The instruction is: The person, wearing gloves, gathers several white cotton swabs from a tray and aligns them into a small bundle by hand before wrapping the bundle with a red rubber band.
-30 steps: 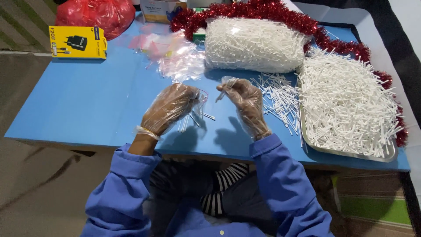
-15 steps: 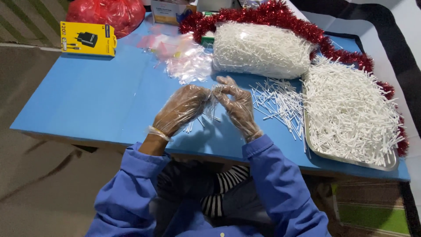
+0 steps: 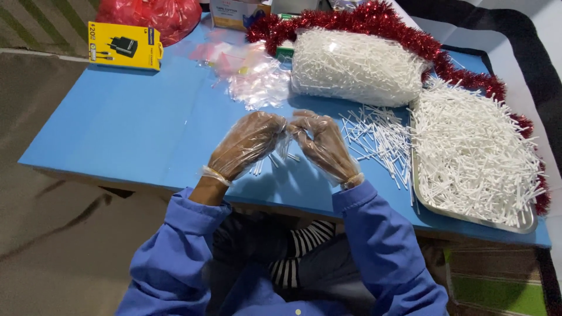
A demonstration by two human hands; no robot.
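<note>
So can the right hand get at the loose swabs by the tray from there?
Probably yes. The right hand is beside the left hand over the table, and the loose swabs lie just to its right, before the tray, with nothing between.

We note a bright blue table (image 3: 134, 123), white swabs (image 3: 374, 137) loose on it, more white heaped in a silver tray (image 3: 468, 216). Red tinsel (image 3: 374, 17), a red bag (image 3: 158, 14), a yellow box (image 3: 124, 45). Clear gloves over the left hand (image 3: 246, 143), blue sleeves (image 3: 175, 246), black-and-white striped cloth (image 3: 298, 251) below.
</note>
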